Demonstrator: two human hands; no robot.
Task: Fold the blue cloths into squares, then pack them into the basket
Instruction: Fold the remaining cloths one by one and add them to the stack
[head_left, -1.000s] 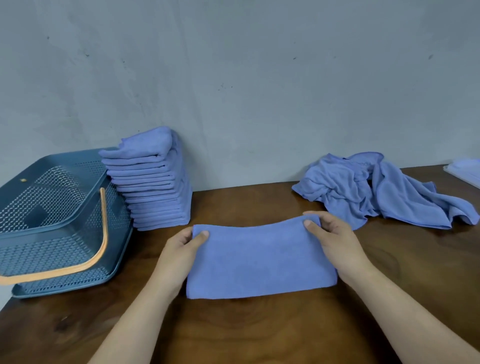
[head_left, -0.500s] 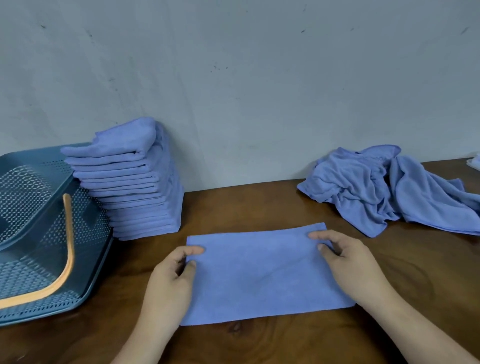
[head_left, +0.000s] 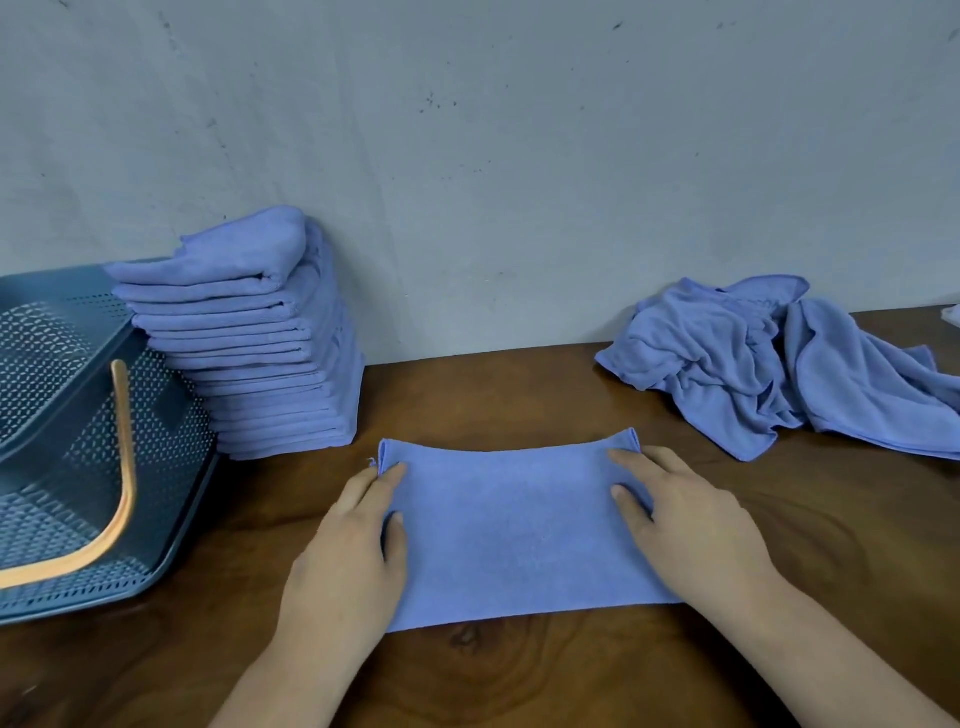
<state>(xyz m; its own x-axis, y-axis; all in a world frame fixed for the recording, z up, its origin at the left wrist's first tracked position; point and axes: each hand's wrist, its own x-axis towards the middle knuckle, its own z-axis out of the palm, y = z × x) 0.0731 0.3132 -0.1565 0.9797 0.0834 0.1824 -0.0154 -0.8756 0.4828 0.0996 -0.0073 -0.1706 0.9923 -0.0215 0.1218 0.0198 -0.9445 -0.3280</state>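
Observation:
A blue cloth (head_left: 511, 525), folded into a wide rectangle, lies flat on the wooden table in front of me. My left hand (head_left: 348, 561) rests on its left edge with straight fingers pressing down. My right hand (head_left: 685, 525) lies on its right edge the same way, fingers flat on the cloth. A tall stack of folded blue cloths (head_left: 260, 338) stands against the wall at the left. Beside that stack sits the dark blue perforated basket (head_left: 67, 415) with an orange handle; no cloth shows inside it.
A heap of crumpled unfolded blue cloths (head_left: 769, 358) lies at the back right of the brown wooden table (head_left: 519, 395). A grey wall runs behind everything. A white object (head_left: 953, 314) shows at the far right edge.
Both hands have let go of the cloth's far corners and now lie flat on its ends. The cloth has settled flat on the table.

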